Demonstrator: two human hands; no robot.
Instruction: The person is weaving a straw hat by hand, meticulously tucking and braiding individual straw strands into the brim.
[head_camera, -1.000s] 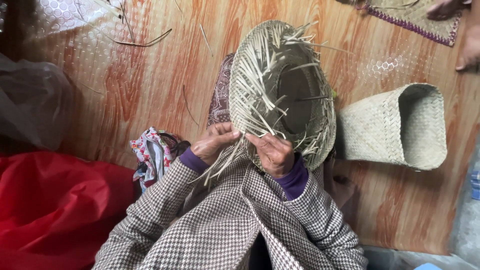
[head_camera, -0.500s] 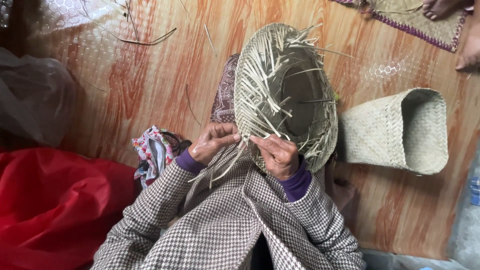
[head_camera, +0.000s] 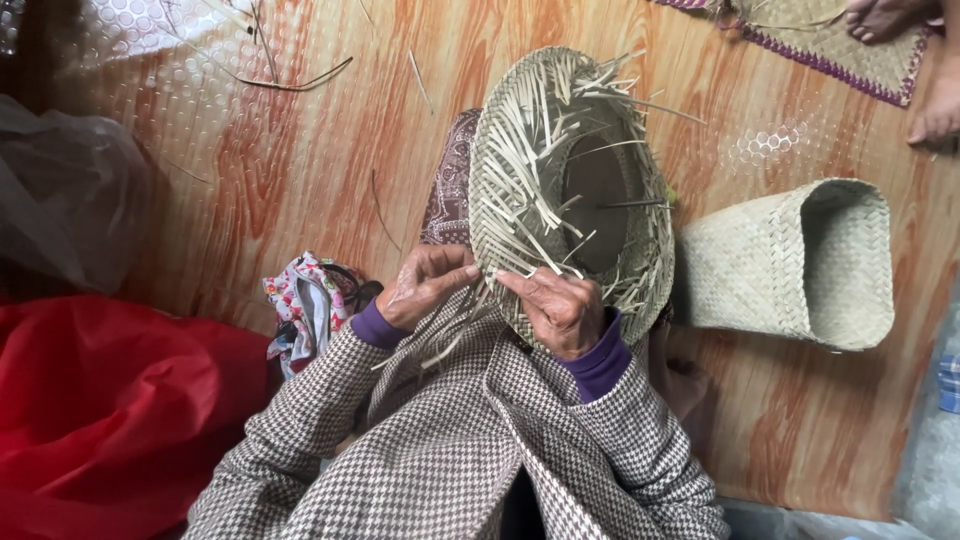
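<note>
A half-woven straw basket (head_camera: 570, 190) sits in the person's lap, tipped so its open mouth faces up toward the camera and slightly to the right; its long axis runs from the near rim at the hands away toward the top of the view, leaning a little to the right. Loose, unwoven straw strips bristle around its rim and cross the dark hollow inside. The left hand (head_camera: 425, 285) is at the near left edge of the rim, its fingers bent together and pinched on a few strips that trail down over the houndstooth jacket (head_camera: 450, 450). The right hand (head_camera: 560, 310) grips the near rim just beside it, thumb pointing left toward the other hand and fingers curled over the woven edge, clamped on the basket. Purple cuffs show at both wrists. A dark patterned cloth (head_camera: 452, 190) lies under the basket's left side. To the right, just beside the basket, a finished woven basket (head_camera: 800, 265) lies on its side on the wooden floor (head_camera: 250, 170), its mouth turned to the right. A floral fabric bundle (head_camera: 305, 300) lies left of the left hand, a red plastic sheet (head_camera: 90, 410) farther left, and another person's bare foot (head_camera: 885, 15) rests on a woven mat (head_camera: 850, 45) at the top right.
</note>
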